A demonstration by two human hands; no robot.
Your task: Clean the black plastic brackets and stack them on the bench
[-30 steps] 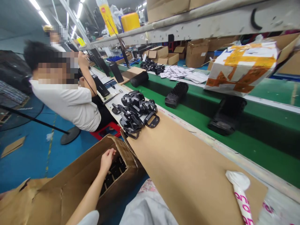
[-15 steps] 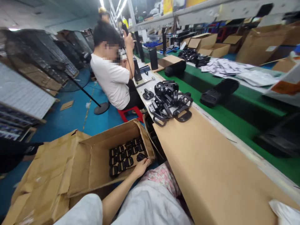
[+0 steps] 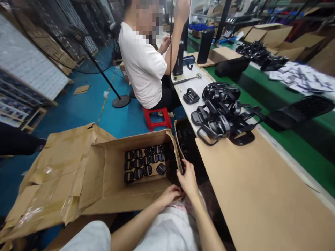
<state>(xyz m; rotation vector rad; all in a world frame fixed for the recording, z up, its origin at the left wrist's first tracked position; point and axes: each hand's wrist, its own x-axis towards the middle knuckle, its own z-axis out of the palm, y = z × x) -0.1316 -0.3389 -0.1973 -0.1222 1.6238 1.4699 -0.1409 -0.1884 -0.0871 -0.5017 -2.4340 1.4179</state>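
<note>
A brown card sheet (image 3: 261, 195) covers the near bench top. At its eleven o'clock corner lies a heap of black plastic handles (image 3: 222, 111), some hanging over the edge; one single handle (image 3: 191, 96) lies apart at the heap's ten o'clock, on the bare white bench (image 3: 202, 82), near a hammer (image 3: 187, 79). On the blue floor (image 3: 86, 108), at the sheet's nine o'clock, an open carton (image 3: 115, 174) stands holding rows of black parts (image 3: 143, 163).
</note>
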